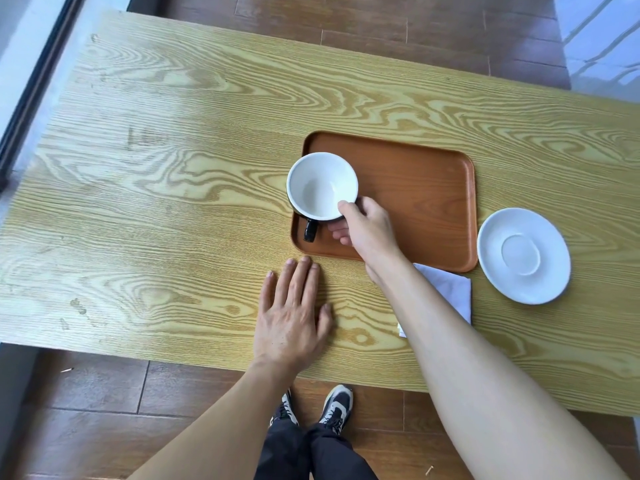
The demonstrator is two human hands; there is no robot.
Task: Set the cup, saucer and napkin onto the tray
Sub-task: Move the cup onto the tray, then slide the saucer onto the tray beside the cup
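Note:
A cup (320, 183), white inside and black outside with a black handle, is over the left end of the brown wooden tray (422, 188). My right hand (369, 230) grips its near rim, thumb on top. Whether the cup rests on the tray or hangs just above it I cannot tell. The white saucer (523, 255) lies on the table just right of the tray. A white napkin (450, 292) lies at the tray's near right corner, partly hidden by my right forearm. My left hand (292, 315) lies flat on the table, fingers spread, just in front of the tray.
The light wooden table (156, 202) stretches far to the left. Its near edge runs just above my feet. Dark wood floor lies beyond the far edge, and a window frame stands at the left.

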